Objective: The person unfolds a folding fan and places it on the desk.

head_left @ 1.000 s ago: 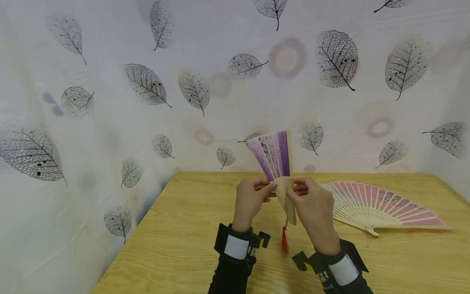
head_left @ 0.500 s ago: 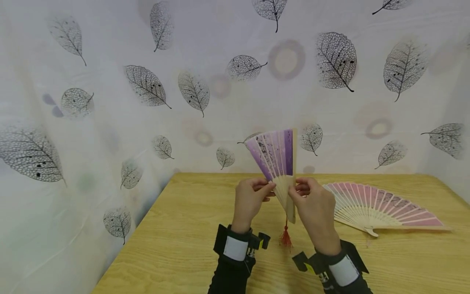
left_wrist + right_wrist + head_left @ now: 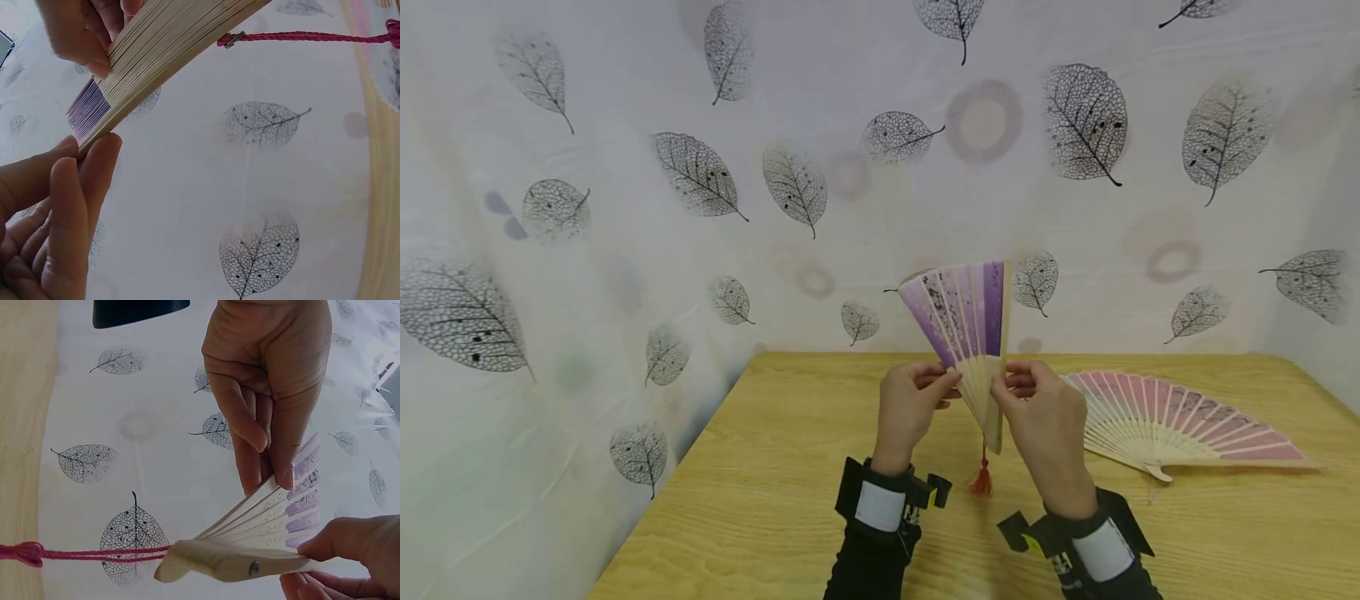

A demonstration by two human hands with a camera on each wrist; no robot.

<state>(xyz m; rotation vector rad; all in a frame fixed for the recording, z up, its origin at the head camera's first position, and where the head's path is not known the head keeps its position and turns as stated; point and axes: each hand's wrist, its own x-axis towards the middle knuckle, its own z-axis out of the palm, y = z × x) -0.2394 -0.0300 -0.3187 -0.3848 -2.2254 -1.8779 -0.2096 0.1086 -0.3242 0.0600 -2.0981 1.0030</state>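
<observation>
A partly spread purple folding fan [image 3: 957,321] is held upright above the table, between my two hands. My left hand [image 3: 912,410] pinches its left edge between thumb and fingers. On the opposite side, my right hand [image 3: 1047,429] pinches the thick outer stick. Ribs [image 3: 169,47] lie closely stacked in the left wrist view, while several spread apart in the right wrist view around purple leaf panels [image 3: 303,494]. From the fan's pivot end hangs a red tassel [image 3: 981,480] on a cord.
A pink folding fan [image 3: 1213,414] lies spread open at the right of the wooden table [image 3: 760,500]. Behind the table hangs a white leaf-patterned sheet [image 3: 880,217]. Each wrist wears a black strap with a small camera.
The purple fan has spread slightly wider, its right edge shifting right along with my right hand. The tassel has swung and risen a little. My left hand has hardly moved.
</observation>
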